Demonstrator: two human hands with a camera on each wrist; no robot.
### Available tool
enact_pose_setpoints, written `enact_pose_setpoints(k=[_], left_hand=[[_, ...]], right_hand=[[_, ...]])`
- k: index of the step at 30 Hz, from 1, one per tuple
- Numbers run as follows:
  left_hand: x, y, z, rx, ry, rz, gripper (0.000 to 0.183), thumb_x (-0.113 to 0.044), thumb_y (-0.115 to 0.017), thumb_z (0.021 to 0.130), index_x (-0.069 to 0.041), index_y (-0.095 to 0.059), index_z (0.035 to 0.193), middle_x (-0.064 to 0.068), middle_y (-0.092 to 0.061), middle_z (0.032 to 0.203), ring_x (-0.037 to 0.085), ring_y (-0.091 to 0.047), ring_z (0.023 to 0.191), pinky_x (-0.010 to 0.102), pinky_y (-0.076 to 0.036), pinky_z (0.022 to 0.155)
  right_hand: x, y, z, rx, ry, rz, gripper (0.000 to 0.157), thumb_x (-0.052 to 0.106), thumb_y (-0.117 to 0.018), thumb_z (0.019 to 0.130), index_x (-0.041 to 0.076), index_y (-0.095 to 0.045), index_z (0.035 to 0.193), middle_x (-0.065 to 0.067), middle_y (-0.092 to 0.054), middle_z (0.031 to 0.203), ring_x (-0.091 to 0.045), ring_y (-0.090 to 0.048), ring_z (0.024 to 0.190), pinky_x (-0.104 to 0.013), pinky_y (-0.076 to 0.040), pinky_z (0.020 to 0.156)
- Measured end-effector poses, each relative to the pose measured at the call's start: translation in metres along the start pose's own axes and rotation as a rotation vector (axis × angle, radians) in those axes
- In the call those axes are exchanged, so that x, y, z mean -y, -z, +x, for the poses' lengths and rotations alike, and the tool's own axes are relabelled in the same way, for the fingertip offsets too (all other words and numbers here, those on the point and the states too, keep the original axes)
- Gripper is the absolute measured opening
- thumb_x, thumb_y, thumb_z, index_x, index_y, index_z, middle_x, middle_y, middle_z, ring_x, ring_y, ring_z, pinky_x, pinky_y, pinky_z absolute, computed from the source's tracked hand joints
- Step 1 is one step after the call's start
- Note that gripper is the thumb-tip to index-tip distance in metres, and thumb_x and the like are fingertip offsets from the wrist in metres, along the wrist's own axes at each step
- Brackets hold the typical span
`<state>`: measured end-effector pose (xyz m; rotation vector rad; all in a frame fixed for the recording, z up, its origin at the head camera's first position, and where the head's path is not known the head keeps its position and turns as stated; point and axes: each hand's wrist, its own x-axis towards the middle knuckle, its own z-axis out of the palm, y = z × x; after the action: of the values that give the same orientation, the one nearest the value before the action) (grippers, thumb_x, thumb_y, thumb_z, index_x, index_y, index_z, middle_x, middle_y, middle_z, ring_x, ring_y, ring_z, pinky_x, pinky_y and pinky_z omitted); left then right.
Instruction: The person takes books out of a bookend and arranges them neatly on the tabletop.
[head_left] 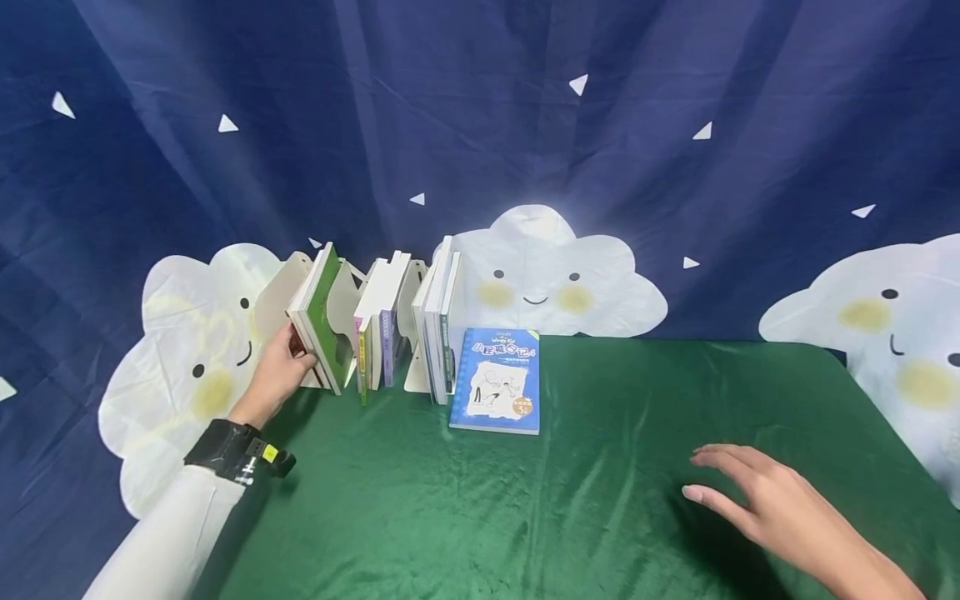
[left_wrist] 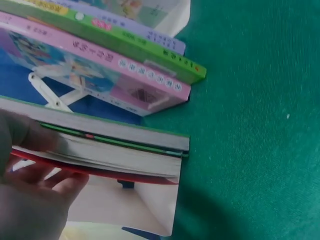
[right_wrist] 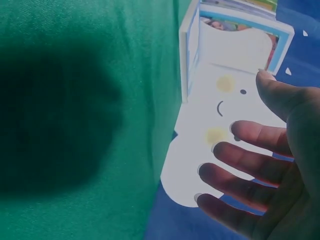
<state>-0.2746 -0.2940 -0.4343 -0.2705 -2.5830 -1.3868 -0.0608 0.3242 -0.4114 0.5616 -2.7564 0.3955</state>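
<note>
My left hand (head_left: 277, 367) grips the leftmost books at the left end of a row, where a green-covered book (head_left: 324, 304) faces right. In the left wrist view the thumb lies along the page edges, and the fingers press the outer face of a red-covered book (left_wrist: 125, 176). A thin green-edged book (left_wrist: 120, 144) sits against it. My right hand (head_left: 780, 500) hovers over the green cloth at the right, holding nothing; its fingers are spread and relaxed in the right wrist view. A blue comic-style book (head_left: 495, 383) lies cover up near the row's right end.
Cream bookend plates (head_left: 345, 304) part the row into sections. Pink, green and purple-spined books (head_left: 378, 325) stand in the middle section, white-edged books (head_left: 437, 325) at its right. A dark blue curtain with clouds (head_left: 540, 275) hangs behind the green cloth (head_left: 600, 500).
</note>
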Motion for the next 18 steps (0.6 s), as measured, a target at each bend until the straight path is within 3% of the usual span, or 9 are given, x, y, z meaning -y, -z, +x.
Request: enact_pose_setpoints(k=[6, 9, 18], left_hand=[[0.006, -0.004, 0.003, 0.089, 0.019, -0.059, 0.079, 0.012, -0.049, 0.080, -0.007, -0.016, 0.150, 0.030, -0.039, 0.140, 0.039, -0.044, 0.121, 0.056, -0.042, 0.095], [0.006, -0.006, 0.002, 0.100, 0.031, -0.105, 0.082, 0.012, -0.049, 0.079, -0.009, -0.015, 0.151, 0.029, -0.035, 0.143, 0.040, -0.040, 0.125, 0.056, -0.038, 0.098], [-0.031, -0.007, -0.010, 0.080, 0.056, -0.119, 0.079, 0.011, -0.054, 0.078, -0.005, -0.021, 0.148, 0.026, -0.036, 0.144, 0.034, -0.038, 0.128, 0.049, -0.035, 0.104]], right_hand=[[-0.001, -0.003, -0.005, 0.006, -0.016, 0.002, 0.034, 0.042, -0.074, 0.079, 0.022, -0.065, 0.105, 0.007, -0.062, 0.109, -0.018, -0.059, 0.099, -0.042, -0.050, 0.077], [-0.002, -0.003, -0.007, 0.015, -0.022, 0.004, 0.032, 0.042, -0.073, 0.080, 0.023, -0.065, 0.105, 0.007, -0.063, 0.109, -0.017, -0.059, 0.099, -0.043, -0.051, 0.077], [-0.006, -0.003, -0.009, 0.017, -0.018, -0.004, 0.027, 0.039, -0.073, 0.081, 0.023, -0.066, 0.102, 0.008, -0.063, 0.106, -0.016, -0.060, 0.097, -0.042, -0.051, 0.076]])
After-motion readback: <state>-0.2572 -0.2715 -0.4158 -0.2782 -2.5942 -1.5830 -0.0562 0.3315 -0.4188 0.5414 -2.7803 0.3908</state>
